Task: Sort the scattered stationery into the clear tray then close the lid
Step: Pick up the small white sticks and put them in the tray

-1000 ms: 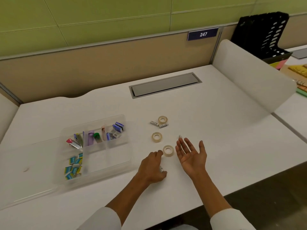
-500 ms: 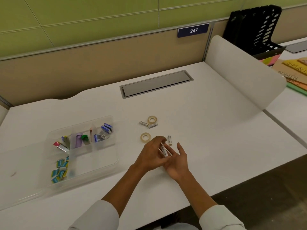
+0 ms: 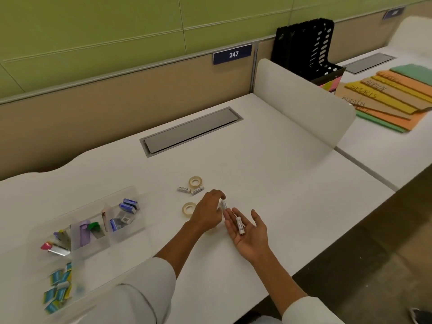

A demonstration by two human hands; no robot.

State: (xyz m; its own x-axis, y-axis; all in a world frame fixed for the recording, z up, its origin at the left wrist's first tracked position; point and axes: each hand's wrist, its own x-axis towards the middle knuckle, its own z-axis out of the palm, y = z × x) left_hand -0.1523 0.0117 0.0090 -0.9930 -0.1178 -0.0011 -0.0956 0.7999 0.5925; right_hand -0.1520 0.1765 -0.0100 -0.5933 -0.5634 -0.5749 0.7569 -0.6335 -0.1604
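Your right hand [image 3: 251, 232] lies palm up just above the white desk [image 3: 268, 174], fingers spread and relaxed, and one small white cylinder [image 3: 240, 225] rests loose across the palm. Your left hand [image 3: 208, 212] hovers just beside it, fingertips curled round a second white cylinder [image 3: 223, 204] held nearly upright over the right fingertips; the grip itself is partly hidden, so it looks like a pinch rather than a full grasp. Left of that hand a tape roll [image 3: 189, 208] lies flat on the desk, and something pale shows under your left wrist, too hidden to name. Farther back sits another tape roll [image 3: 195, 181], with two more white cylinders [image 3: 190, 190] lying just in front of it, nearly end to end. The clear tray [image 3: 131, 232] stands well to the left, lid not on it, holding blue boxes [image 3: 128, 205] in its rear right compartment, purple and green pieces [image 3: 87, 229] in the middle one, and blue-and-yellow packets [image 3: 57, 288] blurred at the near corner.
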